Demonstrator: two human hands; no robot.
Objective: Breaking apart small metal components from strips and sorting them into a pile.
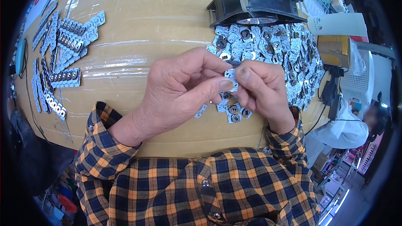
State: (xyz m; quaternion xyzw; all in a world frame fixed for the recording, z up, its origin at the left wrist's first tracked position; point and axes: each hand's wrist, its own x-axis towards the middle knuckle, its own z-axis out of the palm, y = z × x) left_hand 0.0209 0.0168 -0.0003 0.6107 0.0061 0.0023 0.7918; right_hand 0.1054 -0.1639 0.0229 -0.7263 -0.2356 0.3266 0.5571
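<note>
Between the thumbs and fingers of both hands I hold a small white circuit board piece (231,79), with dark marks on its face. My left hand (184,86) pinches its lower left side, and my right hand (261,86) grips its upper right. The fingers hide part of the piece. Just beyond and to the right of my hands spreads a heap of loose small boards (293,56), many with dark or silvery round parts on them. A few loose pieces (235,115) lie below my fingers on the brown table covering (125,29).
Strips of joined boards (69,42) lie piled at the left. A black box fan (259,2) stands behind the heap. At the right are a cardboard box (333,51), a white perforated basket (363,77) and black cables. Another person in white (341,127) is at the far right.
</note>
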